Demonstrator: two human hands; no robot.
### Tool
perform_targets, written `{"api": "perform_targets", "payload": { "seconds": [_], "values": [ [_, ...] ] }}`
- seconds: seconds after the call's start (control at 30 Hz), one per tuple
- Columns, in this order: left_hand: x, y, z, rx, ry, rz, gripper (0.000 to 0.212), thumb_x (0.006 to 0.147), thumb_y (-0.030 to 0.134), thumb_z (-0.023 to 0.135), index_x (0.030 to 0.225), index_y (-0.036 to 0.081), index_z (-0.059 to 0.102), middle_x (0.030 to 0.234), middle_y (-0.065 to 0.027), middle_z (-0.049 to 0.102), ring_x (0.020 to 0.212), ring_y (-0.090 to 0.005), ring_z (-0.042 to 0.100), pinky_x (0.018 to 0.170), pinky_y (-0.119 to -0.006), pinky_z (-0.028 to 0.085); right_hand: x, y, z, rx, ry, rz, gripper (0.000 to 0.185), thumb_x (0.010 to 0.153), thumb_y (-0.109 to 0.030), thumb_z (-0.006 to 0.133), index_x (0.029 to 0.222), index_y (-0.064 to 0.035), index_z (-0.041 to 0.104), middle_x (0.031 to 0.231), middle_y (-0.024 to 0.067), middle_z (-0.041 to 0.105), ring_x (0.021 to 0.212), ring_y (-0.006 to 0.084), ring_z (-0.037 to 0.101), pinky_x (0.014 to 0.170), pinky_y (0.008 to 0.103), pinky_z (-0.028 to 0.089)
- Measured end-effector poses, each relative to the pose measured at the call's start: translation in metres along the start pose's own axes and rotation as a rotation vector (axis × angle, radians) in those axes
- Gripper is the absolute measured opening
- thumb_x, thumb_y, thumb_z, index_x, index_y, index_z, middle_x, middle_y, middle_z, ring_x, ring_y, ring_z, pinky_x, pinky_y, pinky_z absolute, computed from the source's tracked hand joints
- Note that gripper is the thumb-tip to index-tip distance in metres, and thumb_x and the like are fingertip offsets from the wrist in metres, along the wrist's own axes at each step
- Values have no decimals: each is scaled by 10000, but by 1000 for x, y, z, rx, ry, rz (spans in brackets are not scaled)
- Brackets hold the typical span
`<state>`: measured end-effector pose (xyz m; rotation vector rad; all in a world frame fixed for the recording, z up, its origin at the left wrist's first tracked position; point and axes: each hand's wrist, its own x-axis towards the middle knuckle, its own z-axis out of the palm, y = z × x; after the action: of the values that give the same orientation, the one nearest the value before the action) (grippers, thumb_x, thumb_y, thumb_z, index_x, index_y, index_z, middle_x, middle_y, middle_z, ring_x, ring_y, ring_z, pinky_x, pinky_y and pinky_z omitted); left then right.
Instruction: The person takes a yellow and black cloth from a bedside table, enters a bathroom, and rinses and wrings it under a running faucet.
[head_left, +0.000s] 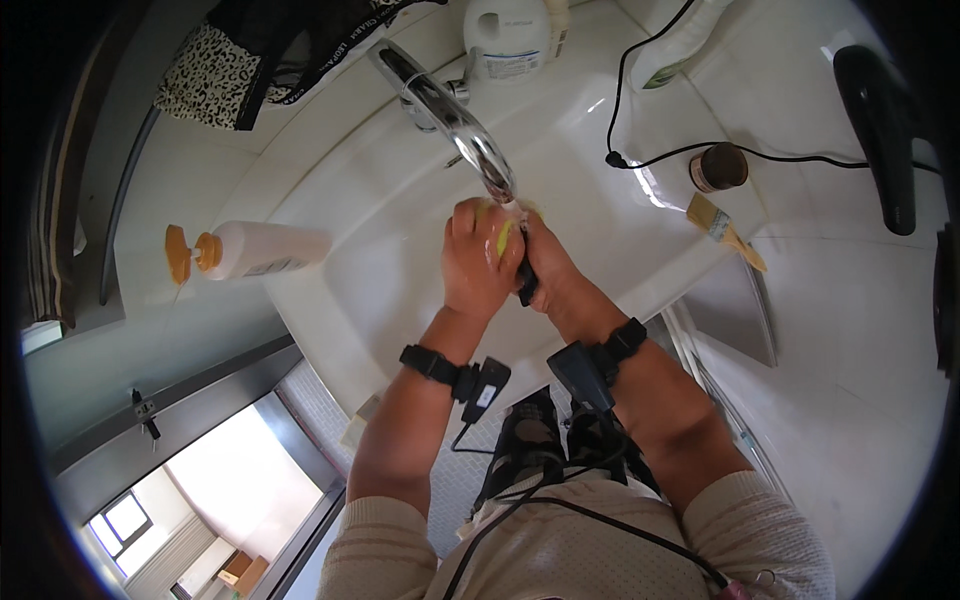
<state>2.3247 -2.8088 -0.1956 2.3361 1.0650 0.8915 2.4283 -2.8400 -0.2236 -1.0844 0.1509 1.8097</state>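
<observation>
Both my hands are together under the spout of a chrome faucet (480, 142), over a white washbasin (375, 285). Water runs onto them. My left hand (480, 259) is curled around something yellow (504, 238), of which only small parts show between the fingers. My right hand (551, 262) closes on a black object (527, 281), perhaps a handle, whose lower end sticks out between the palms. The fingers hide most of both things, so what they are cannot be told.
A pump bottle (262, 250) lies or leans at the basin's left. White plastic jugs (508, 37) stand behind the faucet. A flat paintbrush (724, 229), a brown jar (718, 167) and a black cable (802, 158) are on the right. Leopard-print fabric (217, 75) hangs upper left.
</observation>
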Motion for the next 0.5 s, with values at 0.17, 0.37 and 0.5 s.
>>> {"api": "perform_targets", "payload": {
  "seconds": [0.17,0.37,0.5],
  "values": [
    [7,-58,13,-224,-27,-390,227,861,228,539,1029,85,593,858,-116,620,719,-325,594,632,-409,478,-21,6,15,-323,201,-44,438,890,-483,456,927,-57,553,616,32,518,402,133,477,339,269,354],
    [-18,-91,-7,-223,-296,-707,355,855,219,539,1193,114,560,1099,-118,631,1008,-271,606,883,-333,449,-39,-33,0,-547,40,-173,431,836,-476,547,966,-66,565,645,12,534,420,100,476,351,235,355],
    [-8,-44,-16,-613,-384,-355,621,696,48,666,1290,122,497,1251,-120,534,1189,-240,478,1003,-337,369,-34,-42,-6,-976,-57,-284,608,817,-578,515,986,-1,605,820,104,615,739,182,601,650,279,459]
  ]
}}
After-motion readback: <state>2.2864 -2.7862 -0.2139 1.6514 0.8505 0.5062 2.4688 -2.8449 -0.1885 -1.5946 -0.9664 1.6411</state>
